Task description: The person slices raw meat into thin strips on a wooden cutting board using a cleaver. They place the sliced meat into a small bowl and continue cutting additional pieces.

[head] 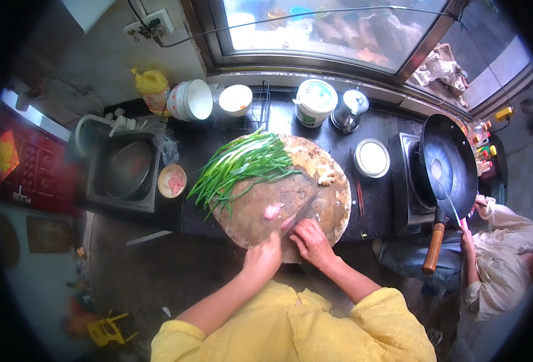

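A round wooden chopping board (pixel 253 226) lies before me on the dark counter. My left hand (pixel 264 253) grips a kitchen knife (pixel 303 209), its blade slanting up and right over the board. Close to the blade's right side, my right hand (pixel 310 240) rests with curled fingers; whether they pinch something is unclear. A small pink piece (pixel 288 221), meat or a peeled bulb, touches the blade's left side near my fingertips. Another pink piece (pixel 273 210) lies left of it. Green scallions (pixel 248 163) cover the board's upper left, and ginger root (pixel 326 175) sits at its right.
A bowl of pink pieces (pixel 172 181) stands left, beside a sink (pixel 146 203). Bowls (pixel 194 99), a white tub (pixel 316 103) and a metal pot (pixel 348 112) line the back. Right are chopsticks (pixel 360 194), a lidded container (pixel 371 158), a wok (pixel 449 167) and another person (pixel 501 262).
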`<state>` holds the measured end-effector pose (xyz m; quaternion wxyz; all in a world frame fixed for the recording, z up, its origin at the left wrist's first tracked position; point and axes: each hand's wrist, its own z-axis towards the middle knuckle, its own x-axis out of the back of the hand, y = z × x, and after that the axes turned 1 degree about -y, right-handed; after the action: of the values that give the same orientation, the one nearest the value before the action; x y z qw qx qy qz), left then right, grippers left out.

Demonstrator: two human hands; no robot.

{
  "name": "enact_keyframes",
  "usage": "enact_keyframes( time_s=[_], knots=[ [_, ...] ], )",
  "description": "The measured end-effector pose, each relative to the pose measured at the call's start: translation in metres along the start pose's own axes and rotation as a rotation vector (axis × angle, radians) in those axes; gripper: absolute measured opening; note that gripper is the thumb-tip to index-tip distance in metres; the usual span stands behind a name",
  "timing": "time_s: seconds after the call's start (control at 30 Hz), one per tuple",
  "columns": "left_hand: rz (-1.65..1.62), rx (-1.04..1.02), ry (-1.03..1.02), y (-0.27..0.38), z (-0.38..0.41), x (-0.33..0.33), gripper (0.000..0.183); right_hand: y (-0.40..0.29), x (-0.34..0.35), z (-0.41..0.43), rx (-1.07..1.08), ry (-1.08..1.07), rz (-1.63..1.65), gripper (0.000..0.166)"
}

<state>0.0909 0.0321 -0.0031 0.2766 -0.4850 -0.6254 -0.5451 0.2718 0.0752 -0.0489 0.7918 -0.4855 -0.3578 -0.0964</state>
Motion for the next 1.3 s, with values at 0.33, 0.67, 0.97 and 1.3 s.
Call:
enact_keyframes(
  time_s=[0.33,0.67,0.97,1.3],
  knots=[
    [0.096,0.030,0.010,-0.002,0.005,-0.020,0.009,-0.004,0.006,0.002,0.018,0.037,-0.005,0.025],
    [-0.171,0.179,-0.046,-0.034,-0.018,0.001,0.020,0.002,-0.008,-0.008,-0.006,0.064,-0.010,0.024],
    [-0.048,0.095,0.188,-0.066,-0.034,0.016,0.020,0.006,0.003,0.028,-0.051,-0.063,-0.071,0.019],
    [-0.161,0.134,0.195,-0.083,-0.034,0.019,0.020,-0.015,-0.044,0.077,-0.144,-0.272,-0.375,0.029]
  ],
)
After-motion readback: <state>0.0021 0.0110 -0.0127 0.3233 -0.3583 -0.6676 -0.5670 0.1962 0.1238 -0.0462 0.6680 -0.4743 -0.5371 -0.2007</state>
